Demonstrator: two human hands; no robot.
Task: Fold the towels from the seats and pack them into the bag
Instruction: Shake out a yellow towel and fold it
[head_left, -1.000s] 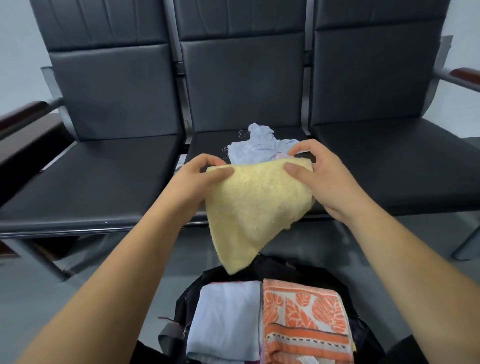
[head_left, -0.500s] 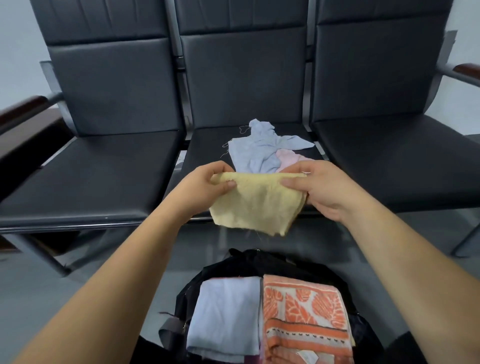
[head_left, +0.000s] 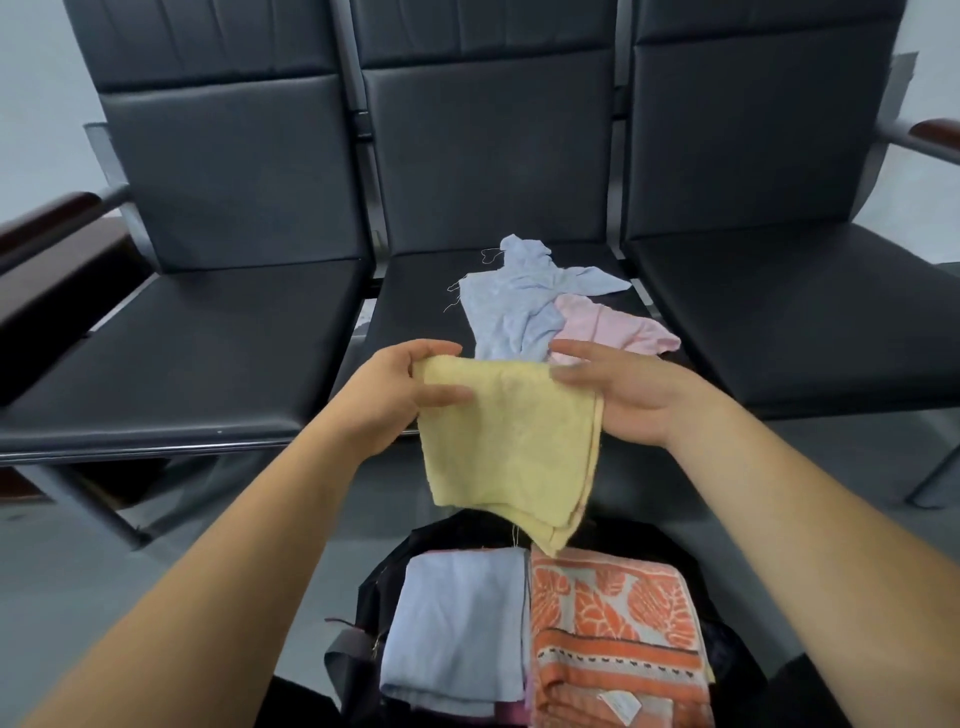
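Down drops the yellow towel (head_left: 506, 441): half a second back it was bunched short between the hands, and now it hangs out long as a folded panel, doubled layers showing down its right edge. The left hand (head_left: 395, 395) pinches the top left corner, thumb across the front and fingers curled behind. The right hand (head_left: 623, 400) has the top right corner between thumb and fingers, a touch blurred, palm turned inward. The hands sit close together, just the towel's width apart, out in front of the middle seat's (head_left: 415, 296) front edge.

The towel's lowest corner dangles just above the open black bag (head_left: 447, 532) at the bottom of view; whether it touches, I can't say. Inside the bag, a folded light blue towel (head_left: 457, 629) fills the left side and a folded orange leaf-print towel (head_left: 613, 639) fills the right, the two side by side and touching.

Up on the middle seat, a crumpled pale blue towel (head_left: 519, 306) lies toward the right side, loose threads trailing off it, and a pink towel (head_left: 608, 327) is tucked against it near the front right corner. The left seat (head_left: 208, 338) and right seat (head_left: 779, 312) flank it, all black padded, with a dark armrest (head_left: 47, 218) at the far left.
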